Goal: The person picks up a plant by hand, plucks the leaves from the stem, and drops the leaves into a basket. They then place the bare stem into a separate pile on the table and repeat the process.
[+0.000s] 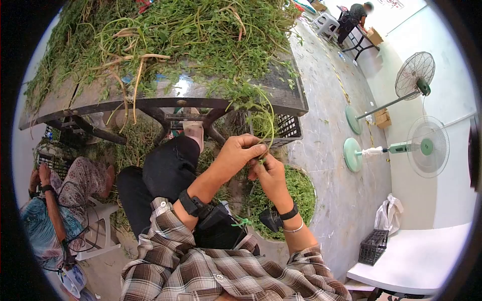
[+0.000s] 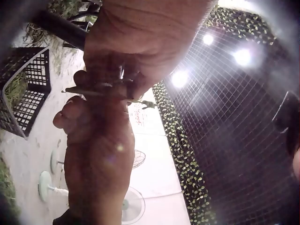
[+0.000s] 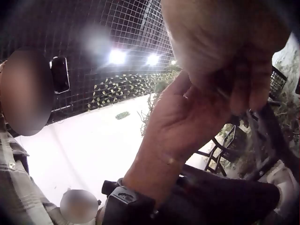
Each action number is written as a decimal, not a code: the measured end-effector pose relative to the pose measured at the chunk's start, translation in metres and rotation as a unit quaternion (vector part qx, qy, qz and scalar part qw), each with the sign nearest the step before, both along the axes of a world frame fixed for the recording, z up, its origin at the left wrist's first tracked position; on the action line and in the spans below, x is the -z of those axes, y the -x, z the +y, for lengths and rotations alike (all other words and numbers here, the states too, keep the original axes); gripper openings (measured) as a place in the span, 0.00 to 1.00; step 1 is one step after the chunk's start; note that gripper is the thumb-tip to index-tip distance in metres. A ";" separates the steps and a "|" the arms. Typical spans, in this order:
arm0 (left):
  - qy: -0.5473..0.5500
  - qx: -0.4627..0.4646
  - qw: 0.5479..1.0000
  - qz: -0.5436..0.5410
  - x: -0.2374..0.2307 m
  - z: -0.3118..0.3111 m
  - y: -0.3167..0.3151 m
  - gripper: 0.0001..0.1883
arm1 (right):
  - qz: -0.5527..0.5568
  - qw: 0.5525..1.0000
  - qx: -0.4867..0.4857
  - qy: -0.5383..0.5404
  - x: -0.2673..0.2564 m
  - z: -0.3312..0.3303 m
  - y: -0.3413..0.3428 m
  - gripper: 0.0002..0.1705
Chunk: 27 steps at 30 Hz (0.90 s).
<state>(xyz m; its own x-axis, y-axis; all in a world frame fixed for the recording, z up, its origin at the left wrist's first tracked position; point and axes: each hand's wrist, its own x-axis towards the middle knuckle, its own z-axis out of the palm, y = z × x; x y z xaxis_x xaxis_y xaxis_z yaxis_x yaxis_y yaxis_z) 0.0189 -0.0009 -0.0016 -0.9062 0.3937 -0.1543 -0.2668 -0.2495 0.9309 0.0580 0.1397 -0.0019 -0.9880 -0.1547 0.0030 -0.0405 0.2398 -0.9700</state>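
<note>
A long green stem [image 1: 272, 120] with leaves curves up from both hands in the head view. The left hand [image 1: 235, 158] pinches it between thumb and fingers. Close against it, the right hand [image 1: 271, 175] also pinches the stem near its lower end. In the left wrist view the left hand [image 2: 140, 37] and the right hand [image 2: 101, 140] meet around a thin green stem piece [image 2: 84, 91]. The right wrist view shows the right hand [image 3: 180, 117] below the left hand [image 3: 225, 42]; their fingertips are partly hidden.
A heap of greens [image 1: 191, 40] covers the table [image 1: 296, 95]. Below stand a black crate [image 1: 296, 136] and a round container of greens [image 1: 301, 195]. Two fans [image 1: 414, 75] stand at right. Another person's hands [image 1: 44, 175] show at left; someone bends over a far table [image 1: 362, 37].
</note>
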 end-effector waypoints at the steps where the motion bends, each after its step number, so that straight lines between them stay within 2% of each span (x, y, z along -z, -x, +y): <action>1: 0.000 0.000 1.000 0.000 0.002 0.000 0.000 0.12 | -0.010 1.000 0.000 0.016 0.002 0.001 -0.001 0.06; 7: -0.015 -0.009 0.999 0.033 0.001 0.005 -0.002 0.10 | -0.007 0.999 0.004 0.044 0.004 0.005 -0.003 0.15; 9: 0.004 0.057 0.998 0.034 0.002 0.002 -0.001 0.10 | -0.017 0.999 -0.012 0.040 0.009 0.008 -0.003 0.16; 12: 0.053 0.057 0.995 0.058 0.003 0.001 -0.001 0.10 | -0.026 0.999 -0.035 0.031 0.010 0.008 -0.005 0.18; 14: 0.029 0.054 0.997 0.051 0.002 0.002 -0.001 0.11 | -0.026 0.998 -0.041 0.027 0.012 0.008 -0.006 0.19; 16: 0.004 0.052 0.998 0.044 0.003 0.005 -0.002 0.12 | -0.074 0.989 -0.036 0.120 0.016 0.010 -0.006 0.21; 17: -0.016 0.029 0.997 0.067 0.006 0.007 -0.002 0.13 | -0.074 0.989 -0.036 0.121 0.015 0.010 -0.006 0.21; 19: -0.035 0.004 0.995 0.089 0.008 0.008 0.000 0.14 | -0.102 0.985 0.051 0.129 0.009 0.010 -0.006 0.21; 25: -0.008 0.008 0.993 0.121 0.003 0.004 -0.001 0.15 | -0.110 0.958 0.078 0.251 0.005 0.041 0.008 0.16; 27: 0.026 0.071 0.988 0.136 0.004 0.005 -0.001 0.15 | -0.105 0.956 0.089 0.260 -0.004 0.042 0.008 0.14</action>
